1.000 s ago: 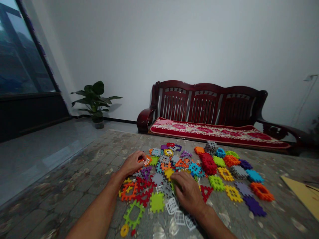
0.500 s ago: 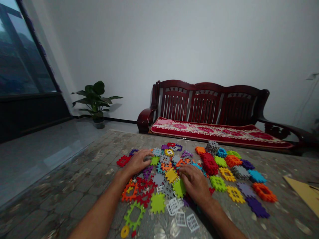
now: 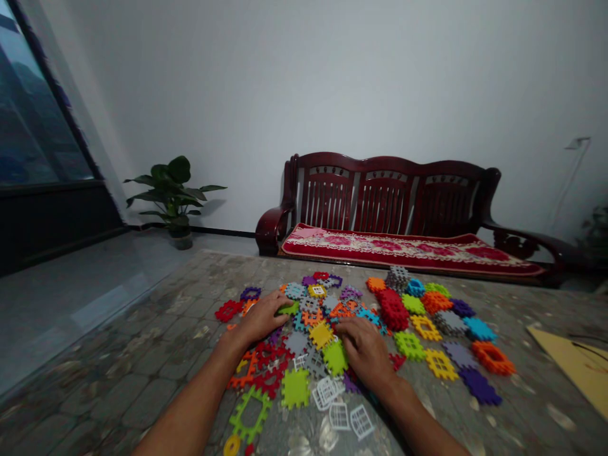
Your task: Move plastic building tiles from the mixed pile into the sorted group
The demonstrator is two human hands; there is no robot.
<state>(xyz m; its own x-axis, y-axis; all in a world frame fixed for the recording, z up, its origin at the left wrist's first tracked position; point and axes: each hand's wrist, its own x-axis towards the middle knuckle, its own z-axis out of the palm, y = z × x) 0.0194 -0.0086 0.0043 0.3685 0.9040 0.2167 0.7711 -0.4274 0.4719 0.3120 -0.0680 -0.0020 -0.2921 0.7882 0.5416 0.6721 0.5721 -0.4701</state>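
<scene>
My left hand [image 3: 264, 316] is at the left of a loose pile of toothed plastic building tiles, its thumb and fingers closed on the edge of a lime green tile [image 3: 289, 308], which looks tilted. Over the right side of the pile, my right hand [image 3: 365, 348] has its fingers curled down; whatever is under them is hidden. Beside it lie a lime green square tile [image 3: 335, 358] and a yellow square tile [image 3: 321, 334]. Red frame tiles [image 3: 270, 367] and another lime green square [image 3: 295, 389] lie nearer to me.
Sorted tile stacks stand to the right, among them a red stack [image 3: 393, 309] and an orange one [image 3: 493, 358]. White window pieces [image 3: 339, 416] lie in front. A yellow board [image 3: 570, 361] is at far right on the patterned tabletop [image 3: 142, 342]. Behind stands a wooden bench [image 3: 380, 196].
The lime green tile by my left hand lay flat and now looks tilted in my fingers. My right hand stays over the same part of the pile. The view has shifted slightly.
</scene>
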